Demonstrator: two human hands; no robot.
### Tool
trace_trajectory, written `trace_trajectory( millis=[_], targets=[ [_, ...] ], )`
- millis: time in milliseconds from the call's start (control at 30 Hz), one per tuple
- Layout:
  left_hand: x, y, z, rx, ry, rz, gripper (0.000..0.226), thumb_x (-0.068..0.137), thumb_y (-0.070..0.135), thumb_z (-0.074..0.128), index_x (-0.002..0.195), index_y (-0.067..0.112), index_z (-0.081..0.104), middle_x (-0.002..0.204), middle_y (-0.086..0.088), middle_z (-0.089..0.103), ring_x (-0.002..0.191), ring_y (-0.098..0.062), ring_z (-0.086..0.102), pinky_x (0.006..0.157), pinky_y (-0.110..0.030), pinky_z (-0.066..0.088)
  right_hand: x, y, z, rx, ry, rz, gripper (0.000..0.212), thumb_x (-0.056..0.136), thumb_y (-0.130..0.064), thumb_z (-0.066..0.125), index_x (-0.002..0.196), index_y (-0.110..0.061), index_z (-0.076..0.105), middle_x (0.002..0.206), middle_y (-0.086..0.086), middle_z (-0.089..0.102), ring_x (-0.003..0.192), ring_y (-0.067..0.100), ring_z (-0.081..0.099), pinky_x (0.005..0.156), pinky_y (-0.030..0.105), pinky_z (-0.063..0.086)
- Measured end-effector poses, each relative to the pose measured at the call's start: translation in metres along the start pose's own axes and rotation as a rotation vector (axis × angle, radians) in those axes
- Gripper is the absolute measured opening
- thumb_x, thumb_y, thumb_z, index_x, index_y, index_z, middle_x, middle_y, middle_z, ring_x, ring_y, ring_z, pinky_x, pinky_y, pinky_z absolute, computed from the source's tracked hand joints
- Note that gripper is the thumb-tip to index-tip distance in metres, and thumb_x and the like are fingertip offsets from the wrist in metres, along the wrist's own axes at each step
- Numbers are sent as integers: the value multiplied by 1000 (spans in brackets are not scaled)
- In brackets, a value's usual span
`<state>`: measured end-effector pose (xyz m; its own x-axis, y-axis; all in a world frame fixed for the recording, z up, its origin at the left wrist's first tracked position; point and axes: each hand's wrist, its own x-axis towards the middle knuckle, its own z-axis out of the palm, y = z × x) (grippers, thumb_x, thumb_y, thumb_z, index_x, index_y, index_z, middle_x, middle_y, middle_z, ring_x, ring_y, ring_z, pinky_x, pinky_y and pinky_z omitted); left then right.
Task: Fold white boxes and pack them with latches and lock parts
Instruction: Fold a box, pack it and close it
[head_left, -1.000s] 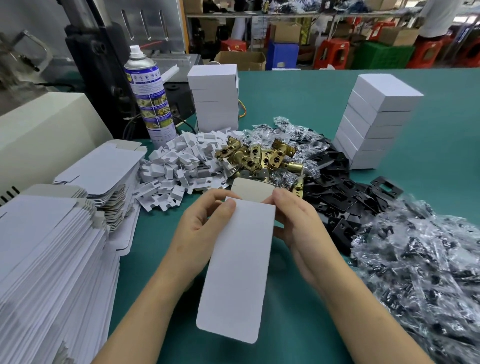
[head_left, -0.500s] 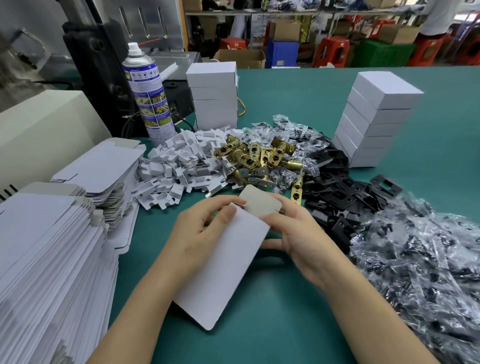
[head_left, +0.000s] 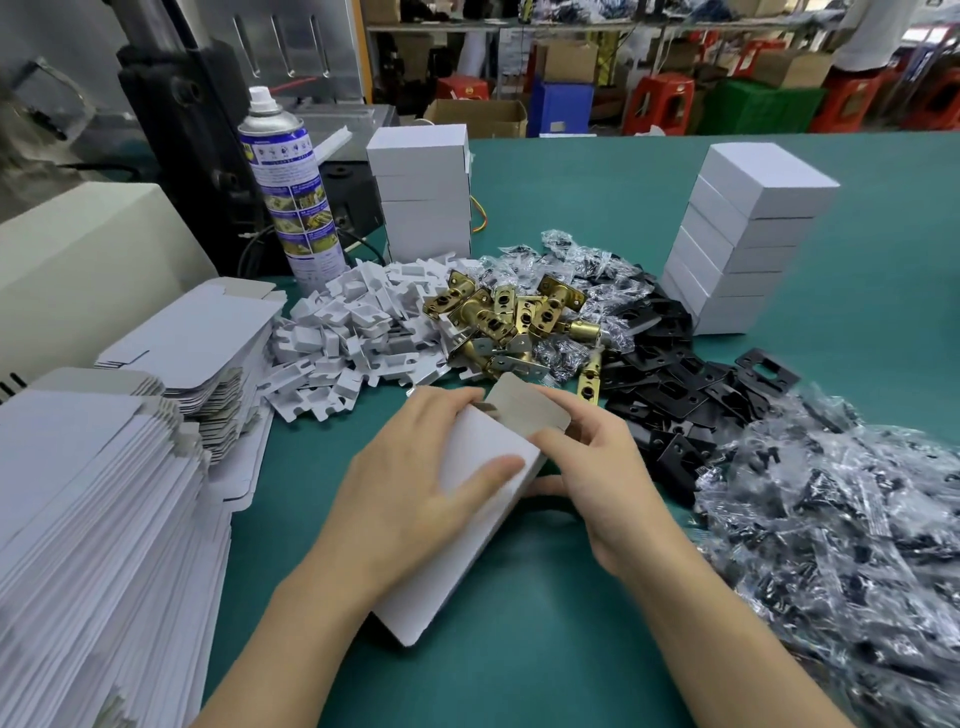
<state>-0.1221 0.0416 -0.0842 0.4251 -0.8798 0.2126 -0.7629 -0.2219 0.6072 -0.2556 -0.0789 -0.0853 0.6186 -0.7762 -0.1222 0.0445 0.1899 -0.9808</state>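
Observation:
A flat white box blank (head_left: 470, 525) lies tilted on the green table (head_left: 519, 649) in front of me. My left hand (head_left: 415, 483) grips its upper part, thumb laid across the white face. My right hand (head_left: 592, 467) pinches the grey end flap (head_left: 524, 410) at the far end, which stands bent up. Brass latches (head_left: 509, 322) lie heaped just beyond the hands. White plastic pieces (head_left: 353, 332) lie to their left, black strike plates (head_left: 670, 379) to their right, and bagged small parts (head_left: 841, 530) fill the right side.
Stacks of flat box blanks (head_left: 104, 493) fill the left edge. Two stacks of folded white boxes stand at the back centre (head_left: 421, 192) and back right (head_left: 748, 239). A spray can (head_left: 291, 192) and a beige machine housing (head_left: 78, 260) stand at back left.
The box blank has swung from lying straight toward me to slanting left. My left hand has closed further over it, and the right hand has bent the end flap up.

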Motion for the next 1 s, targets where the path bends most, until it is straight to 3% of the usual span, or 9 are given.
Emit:
trace_trajectory(
  millis=[67,200,267,333,533,633,733,867,1000],
  targets=[
    [-3,6,5,56,-24,12,93,69,92,52,149,46,36,138,33,40,126,7,43,90,-31,43,0,-1,-1,-6,38,-12,53,89,9,50,102,-35,79,95,5,76,78,17,71,60,34,61],
    [-2,5,8,14,5,23,80,67,79,61,137,49,35,129,35,38,112,9,43,82,-28,40,-1,-8,1,-121,-14,-61,42,91,-14,46,105,-38,79,98,-10,77,89,7,71,66,32,61],
    [-1,2,7,-12,5,32,77,67,76,62,134,47,37,127,34,40,110,9,44,82,-26,40,-1,-11,1,-128,-56,-50,36,101,-27,45,107,-33,79,104,-9,77,96,9,71,65,30,60],
    [-2,3,6,-21,-4,49,76,67,75,62,133,45,39,125,32,41,110,7,46,82,-27,41,-3,-13,1,-83,-80,4,38,108,-34,42,104,-32,80,101,-6,78,90,8,72,60,25,57],
    [-3,0,5,-8,1,75,79,68,74,64,138,50,35,131,36,42,118,8,47,89,-18,41,-4,-14,-7,-34,-141,83,19,98,-27,63,107,-26,79,106,6,78,96,20,72,63,32,59],
    [-4,-1,2,9,15,59,91,66,76,65,147,54,28,138,33,48,125,3,51,99,-27,46,-4,-13,-8,-10,-140,79,22,88,-24,73,109,-29,78,98,9,76,87,20,71,63,34,60],
    [-6,0,-1,36,15,77,98,67,76,66,152,54,23,142,27,54,128,1,53,99,-25,46,-4,-13,-6,-64,-111,20,29,92,-10,69,112,-31,75,91,3,78,81,17,73,65,41,64],
    [-5,1,-5,79,11,129,99,69,70,70,155,51,25,146,26,54,126,1,53,95,-16,41,-3,-12,-6,-110,-99,-38,39,95,-1,59,112,-33,74,95,9,76,82,19,72,71,52,65],
    [-4,-4,-9,139,17,192,100,70,59,77,157,42,32,144,19,59,121,-7,58,96,-22,44,-3,-15,-9,-95,-148,-23,42,95,2,58,115,-30,75,96,9,77,85,20,74,73,49,65]
  ],
)
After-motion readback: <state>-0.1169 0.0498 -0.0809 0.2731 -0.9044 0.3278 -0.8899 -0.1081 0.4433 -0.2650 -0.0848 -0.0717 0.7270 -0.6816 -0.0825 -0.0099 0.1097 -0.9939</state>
